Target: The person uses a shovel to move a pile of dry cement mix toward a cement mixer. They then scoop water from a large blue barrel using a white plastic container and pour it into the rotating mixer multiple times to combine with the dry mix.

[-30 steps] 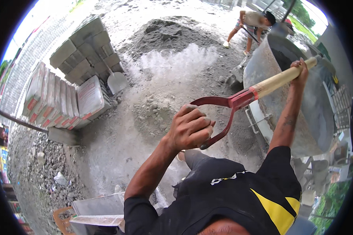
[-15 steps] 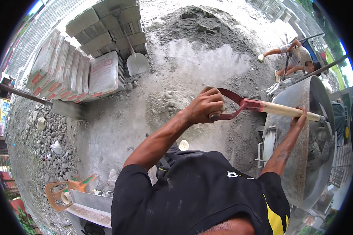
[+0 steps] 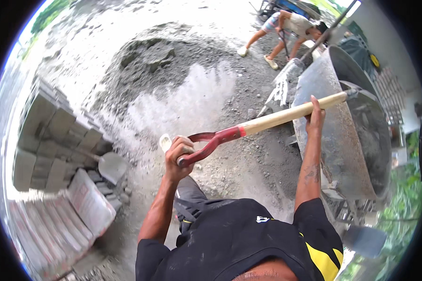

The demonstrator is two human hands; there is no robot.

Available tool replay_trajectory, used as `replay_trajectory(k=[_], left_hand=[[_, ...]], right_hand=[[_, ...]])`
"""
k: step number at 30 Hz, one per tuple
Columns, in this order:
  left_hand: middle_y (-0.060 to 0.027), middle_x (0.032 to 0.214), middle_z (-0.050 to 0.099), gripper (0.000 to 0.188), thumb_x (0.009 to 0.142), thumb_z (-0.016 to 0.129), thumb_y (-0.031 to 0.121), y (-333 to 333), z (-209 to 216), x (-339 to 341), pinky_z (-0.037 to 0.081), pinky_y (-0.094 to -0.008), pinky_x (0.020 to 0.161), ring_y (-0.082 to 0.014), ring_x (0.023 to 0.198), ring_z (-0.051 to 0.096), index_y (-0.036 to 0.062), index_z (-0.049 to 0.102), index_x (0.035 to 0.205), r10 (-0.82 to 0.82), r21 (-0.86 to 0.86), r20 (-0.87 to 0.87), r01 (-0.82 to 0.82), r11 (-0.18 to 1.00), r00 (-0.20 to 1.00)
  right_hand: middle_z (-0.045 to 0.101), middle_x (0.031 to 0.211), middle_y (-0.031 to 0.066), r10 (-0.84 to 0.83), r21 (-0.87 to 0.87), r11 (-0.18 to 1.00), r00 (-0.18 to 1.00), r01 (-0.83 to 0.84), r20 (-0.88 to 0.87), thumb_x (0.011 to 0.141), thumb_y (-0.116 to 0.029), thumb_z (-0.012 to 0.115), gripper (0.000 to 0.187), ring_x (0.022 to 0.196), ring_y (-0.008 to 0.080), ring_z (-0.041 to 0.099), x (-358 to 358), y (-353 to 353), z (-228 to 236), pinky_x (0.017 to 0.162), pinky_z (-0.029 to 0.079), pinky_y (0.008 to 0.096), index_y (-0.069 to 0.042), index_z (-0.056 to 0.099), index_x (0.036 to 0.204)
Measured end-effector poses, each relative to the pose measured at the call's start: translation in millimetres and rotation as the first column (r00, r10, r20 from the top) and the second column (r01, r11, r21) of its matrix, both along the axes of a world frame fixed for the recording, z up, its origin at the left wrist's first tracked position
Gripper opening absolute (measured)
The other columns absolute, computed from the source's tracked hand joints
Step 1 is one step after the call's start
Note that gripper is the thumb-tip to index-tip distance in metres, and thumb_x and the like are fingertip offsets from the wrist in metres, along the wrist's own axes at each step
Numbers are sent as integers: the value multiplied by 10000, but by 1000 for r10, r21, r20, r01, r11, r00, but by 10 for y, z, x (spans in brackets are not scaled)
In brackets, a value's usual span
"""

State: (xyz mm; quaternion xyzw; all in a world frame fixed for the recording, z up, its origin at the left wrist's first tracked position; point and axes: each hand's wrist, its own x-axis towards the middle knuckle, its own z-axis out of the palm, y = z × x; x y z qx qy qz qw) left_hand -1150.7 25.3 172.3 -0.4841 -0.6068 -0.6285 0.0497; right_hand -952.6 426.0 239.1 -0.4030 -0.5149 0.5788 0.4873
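Note:
A shovel with a red D-shaped handle and a pale wooden shaft (image 3: 286, 115) lies slantwise across the space before me. My left hand (image 3: 178, 157) is closed round the grip of the red handle. Farther along, my right hand (image 3: 315, 116) wraps the wooden shaft near its far end. Beyond that hand, the shovel's metal end reaches over the mouth of a large grey metal drum (image 3: 330, 126) with a rusty rim; the blade is only partly visible. Grey material (image 3: 370, 131) lies inside the drum.
A grey sand heap (image 3: 159, 56) rises ahead. At the left are stacked concrete blocks (image 3: 47, 145), another shovel (image 3: 112, 167) leaning there, and filled bags (image 3: 51, 227). Another person (image 3: 290, 30) bends over a tool beyond the drum. A flat grey blade (image 3: 365, 240) shows at lower right.
The view has turned, carrying the blocks and bags down the left side. My left hand has come lower, and the shovel now slopes up toward the drum. Both hands keep their hold.

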Motion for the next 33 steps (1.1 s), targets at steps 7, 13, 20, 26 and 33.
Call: replay_trajectory(k=[7, 13, 20, 26, 33], left_hand=[[-90, 759, 584, 206, 622, 680, -80, 1303, -80, -2153, 462, -354, 681, -259, 735, 570, 42, 553, 729, -336, 30, 53, 335, 942, 940], [-50, 783, 532, 211, 592, 677, -19, 2086, 268, -2638, 394, -411, 777, -278, 815, 516, 80, 545, 724, -535, -248, -252, 481, 841, 806], [-66, 809, 527, 258, 566, 683, -13, 2925, -167, -3849, 404, -463, 846, -286, 842, 525, 89, 535, 751, -625, -271, -253, 566, 778, 738], [-91, 918, 669, 291, 650, 671, 120, 3464, -447, -5021, 493, -302, 709, -204, 778, 646, -28, 646, 900, -317, -392, 617, 631, 669, 720], [-108, 822, 655, 350, 750, 481, 217, 4321, -1133, -5917, 461, -336, 604, -178, 666, 587, -39, 700, 843, -387, -397, 693, 769, 501, 609]], right_hand=[[582, 729, 66, -351, 160, 915, 927, 370, -132, 800, -227, 685, 347, 619, 176, 585, -1514, 704, 354, 597, 482, 319, -41, 496, 1024], [643, 804, 103, -452, -260, 838, 877, 479, 162, 828, -361, 634, 453, 633, 199, 609, -1424, 1423, -281, 516, 492, 339, 4, 535, 1075], [633, 853, 93, -512, -237, 816, 849, 527, 126, 804, -351, 669, 453, 701, 205, 638, -2234, 1642, -509, 585, 545, 358, -9, 539, 1071], [592, 884, 98, -611, -87, 780, 785, 619, 103, 754, -192, 722, 435, 747, 190, 631, -3086, 1331, 25, 580, 550, 319, 18, 507, 1069], [526, 657, 11, -856, -517, 507, 333, 690, -395, 764, -243, 750, 261, 513, 143, 527, -3109, 1257, -633, 493, 470, 300, -84, 544, 773]])
